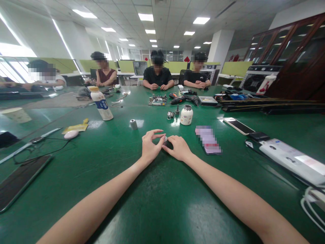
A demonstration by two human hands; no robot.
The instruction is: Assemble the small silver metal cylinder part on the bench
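Both bare forearms reach forward over the green table (162, 203), and the hands meet at its middle. Between them sits a small metal part (165, 138), silvery and round-looking, mostly hidden by fingers, so its full shape cannot be told. That part lies at the meeting point of the two hands, low against the tabletop. Left hand (150, 146) has thumb and forefinger curled toward each other and closed on the part from its side, the other fingers fanned up and apart. Right hand (178, 147) lies knuckles up, fingers bent together, its tips touching the same part from the other side.

Just beyond the left hand stands a short grey metal cylinder (133, 124), upright and apart from the fingers. Beyond the right hand stands a small white jar (186, 115) with a metal top, and beside it a small metal fitting (170, 115). Off to the right of the right hand lies a phone (239, 126), face up. Farther out past the left hand a white bottle (102, 103) with a blue label stands upright. Other people sit at the far edge of the table, their hands busy with their own things.
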